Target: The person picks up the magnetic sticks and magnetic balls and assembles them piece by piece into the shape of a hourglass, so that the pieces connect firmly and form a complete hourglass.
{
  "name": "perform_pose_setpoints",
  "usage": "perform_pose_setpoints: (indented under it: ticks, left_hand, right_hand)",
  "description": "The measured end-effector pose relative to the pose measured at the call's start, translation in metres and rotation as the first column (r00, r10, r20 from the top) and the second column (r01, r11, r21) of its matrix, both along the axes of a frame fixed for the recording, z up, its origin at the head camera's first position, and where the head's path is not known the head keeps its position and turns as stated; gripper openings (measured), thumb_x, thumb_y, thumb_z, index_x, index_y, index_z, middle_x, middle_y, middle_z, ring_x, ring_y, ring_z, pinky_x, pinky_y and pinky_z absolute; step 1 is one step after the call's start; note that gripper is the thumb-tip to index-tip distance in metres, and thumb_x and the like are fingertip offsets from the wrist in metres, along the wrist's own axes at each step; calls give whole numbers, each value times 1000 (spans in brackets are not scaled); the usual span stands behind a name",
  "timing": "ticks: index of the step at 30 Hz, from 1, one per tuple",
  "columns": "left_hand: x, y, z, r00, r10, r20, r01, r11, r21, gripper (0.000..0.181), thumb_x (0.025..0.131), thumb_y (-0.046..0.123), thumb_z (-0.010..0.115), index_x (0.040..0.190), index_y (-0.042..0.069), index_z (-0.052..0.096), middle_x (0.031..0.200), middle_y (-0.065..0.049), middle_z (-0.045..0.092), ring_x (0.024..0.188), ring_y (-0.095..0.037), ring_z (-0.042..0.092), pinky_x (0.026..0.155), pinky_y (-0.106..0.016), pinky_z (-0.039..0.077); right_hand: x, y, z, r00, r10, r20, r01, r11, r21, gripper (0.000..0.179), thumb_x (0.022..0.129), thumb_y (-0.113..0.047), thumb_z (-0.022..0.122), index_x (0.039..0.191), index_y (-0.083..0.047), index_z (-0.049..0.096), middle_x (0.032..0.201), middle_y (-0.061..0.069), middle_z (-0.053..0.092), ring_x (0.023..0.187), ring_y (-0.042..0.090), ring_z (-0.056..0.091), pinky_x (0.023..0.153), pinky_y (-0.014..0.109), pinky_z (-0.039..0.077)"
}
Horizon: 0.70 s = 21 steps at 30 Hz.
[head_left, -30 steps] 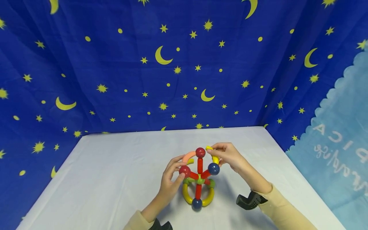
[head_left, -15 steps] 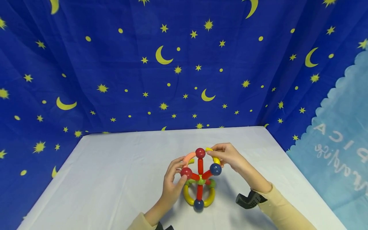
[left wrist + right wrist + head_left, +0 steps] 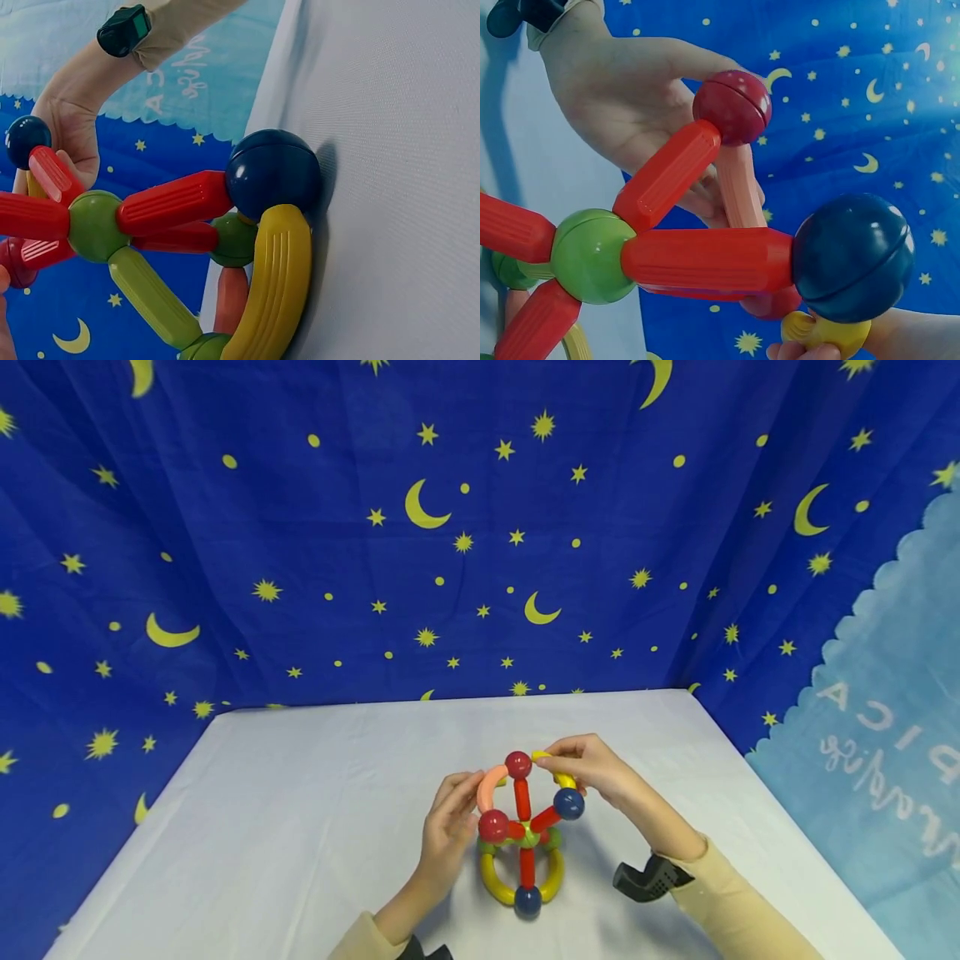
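Observation:
A magnetic ball-and-rod build stands on the table, with red rods spreading from a green centre ball (image 3: 529, 836). My left hand (image 3: 442, 839) grips the pink curved rod (image 3: 491, 787) at its left, thumb beside the lower red ball (image 3: 493, 826). This rod bridges that ball and the top red ball (image 3: 518, 765). On the other side my right hand (image 3: 588, 764) pinches a yellow curved rod (image 3: 566, 781) between fingers and thumb. One end of it meets the right blue ball (image 3: 853, 257); the other end lies close beside the top red ball. Some fingers are hidden behind the rods.
The build's base has yellow curved rods (image 3: 495, 881), green balls (image 3: 234, 240) and a front blue ball (image 3: 528, 902) close to the table. White cloth (image 3: 337, 793) covers the table; a blue star-patterned curtain (image 3: 480, 527) hangs behind.
The build has turned slightly, its lower red ball and both blue balls shifting right and nearer. My left thumb has slid off the ball's front. The yellow rod's upper end has come nearer the top ball.

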<state>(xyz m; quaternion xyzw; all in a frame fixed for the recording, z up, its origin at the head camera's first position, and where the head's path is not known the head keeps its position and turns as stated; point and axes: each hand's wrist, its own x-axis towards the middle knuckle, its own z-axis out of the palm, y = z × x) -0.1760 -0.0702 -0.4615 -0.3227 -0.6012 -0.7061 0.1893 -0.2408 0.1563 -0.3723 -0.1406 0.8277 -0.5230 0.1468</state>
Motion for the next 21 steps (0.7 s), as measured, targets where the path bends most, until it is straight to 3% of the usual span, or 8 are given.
perform_pose_setpoints:
  ticks: [5, 10, 14, 21]
  left_hand:
    - [-2, 2, -2, 1000, -15, -21, 15, 1000, 23, 43, 89, -13, 46, 133, -14, 43, 130, -17, 48, 124, -9, 51, 106, -24, 40]
    - [0, 2, -2, 999, -4, 41, 4, 1000, -11, 46, 90, -10, 50, 136, -8, 44, 137, -28, 47, 128, -9, 51, 104, -22, 41]
    - [0, 2, -2, 997, 8, 83, -5, 1000, -31, 47, 91, -7, 52, 137, -4, 44, 139, -29, 45, 130, -7, 49, 104, -21, 41]
    - [-1, 4, -4, 998, 49, -43, -51, 998, -33, 51, 85, -15, 55, 134, -11, 44, 136, -27, 49, 129, -9, 50, 104, -21, 40]
  right_hand:
    - [-4, -1, -3, 999, 39, -17, -39, 999, 5, 34, 90, -23, 63, 106, 7, 66, 64, -5, 54, 50, 8, 43, 45, 19, 35]
    - [-8, -3, -4, 998, 56, -10, -56, 998, -5, 34, 90, -23, 63, 106, 7, 66, 63, -4, 53, 52, 8, 43, 46, 19, 34]
    - [-11, -5, -2, 997, 72, -15, -72, 997, 5, 33, 90, -23, 63, 107, 5, 66, 65, -4, 54, 51, 8, 42, 44, 19, 31]
    - [-18, -4, -6, 994, 111, -14, -111, 993, 34, 30, 89, -22, 64, 106, 3, 68, 66, -3, 56, 56, 10, 45, 45, 20, 32]
